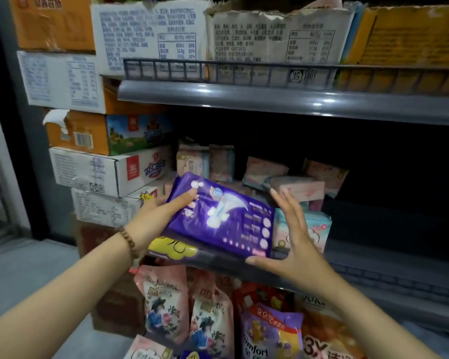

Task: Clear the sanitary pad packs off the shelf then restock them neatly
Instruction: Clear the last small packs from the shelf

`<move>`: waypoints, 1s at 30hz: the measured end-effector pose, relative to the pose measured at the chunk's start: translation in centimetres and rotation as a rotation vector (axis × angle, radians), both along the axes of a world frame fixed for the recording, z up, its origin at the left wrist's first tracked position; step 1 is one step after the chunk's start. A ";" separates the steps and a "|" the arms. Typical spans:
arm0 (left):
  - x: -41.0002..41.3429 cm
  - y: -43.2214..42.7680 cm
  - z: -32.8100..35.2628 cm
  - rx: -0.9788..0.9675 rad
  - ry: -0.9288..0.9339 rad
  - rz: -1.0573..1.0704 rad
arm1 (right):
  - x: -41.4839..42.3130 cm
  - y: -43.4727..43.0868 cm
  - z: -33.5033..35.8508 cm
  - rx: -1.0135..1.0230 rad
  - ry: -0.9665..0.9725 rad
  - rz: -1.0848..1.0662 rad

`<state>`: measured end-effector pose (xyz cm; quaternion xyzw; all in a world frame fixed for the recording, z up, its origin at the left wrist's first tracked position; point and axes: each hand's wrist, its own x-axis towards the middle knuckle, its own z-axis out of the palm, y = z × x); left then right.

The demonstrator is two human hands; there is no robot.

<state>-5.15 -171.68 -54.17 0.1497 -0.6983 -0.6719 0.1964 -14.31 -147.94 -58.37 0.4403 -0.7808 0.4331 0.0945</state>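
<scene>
A purple sanitary pad pack (228, 216) is tilted at the front left of the middle shelf (373, 263). My left hand (163, 216) grips its left end, thumb on top. My right hand (296, 244) is at the pack's right end with straight fingers, thumb under its lower corner. Behind it lie several pink and pale blue pad packs (296, 186), some upright, some flat in a loose pile. A light blue pack (319, 229) stands just behind my right hand.
The upper shelf (270, 99) holds cardboard cartons behind a wire rail. Stacked boxes (109, 172) stand to the left of the shelving. Below, pink snack bags (187, 309) and a purple Comfort pouch (272, 332) fill the lower shelf. The right part of the middle shelf is dark.
</scene>
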 end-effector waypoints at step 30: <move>2.7 -1.2 -26.2 0.076 -0.641 -0.266 | 0.4 -2.9 -19.5 0.413 -1.124 -0.255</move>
